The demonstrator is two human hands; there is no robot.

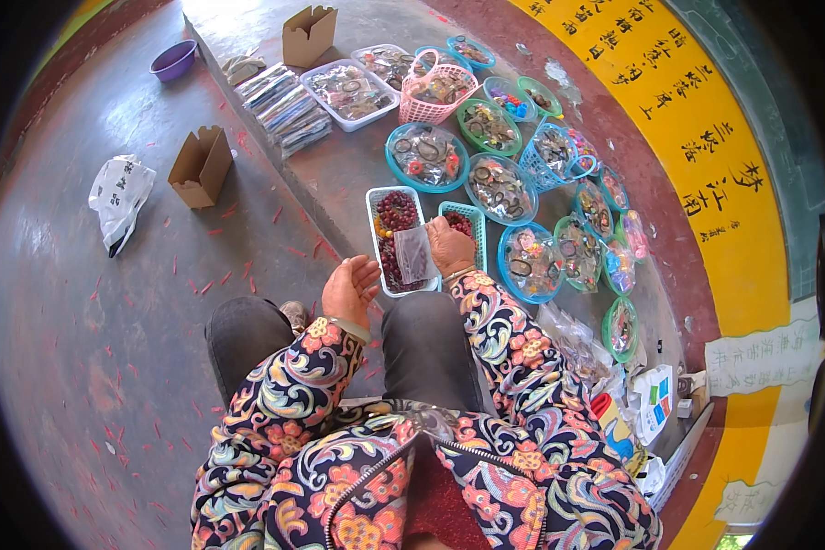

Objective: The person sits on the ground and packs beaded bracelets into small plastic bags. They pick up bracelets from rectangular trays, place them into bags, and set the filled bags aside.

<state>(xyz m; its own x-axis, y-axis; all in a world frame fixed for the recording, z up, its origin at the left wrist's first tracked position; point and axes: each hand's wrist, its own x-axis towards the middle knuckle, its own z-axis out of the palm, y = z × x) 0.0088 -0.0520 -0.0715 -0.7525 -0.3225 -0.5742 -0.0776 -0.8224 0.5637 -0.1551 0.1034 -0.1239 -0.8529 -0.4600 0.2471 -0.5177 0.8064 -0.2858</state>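
Observation:
My right hand [452, 246] is closed at the edge of a small clear plastic bag [414, 255], which hangs over a white rectangular basket [376, 261]. Dark red bead bracelets [397, 211] fill that basket, with a few yellow beads among them. Under and behind my right hand stands a smaller pale green basket [479, 220], also holding dark red beads [458, 220]; the hand hides part of it. My left hand [349, 290] is held palm up beside the white basket's near left corner, its fingers stretched out and slightly curved, with nothing seen in them.
Round blue and green baskets [428, 188] of small bagged items spread ahead and right, near a pink handled basket [431, 115]. A white tray [353, 126] and stacked flat packets [284, 110] lie farther off. Left are a cardboard box [200, 170], a white bag [121, 197] and a purple basin [173, 62].

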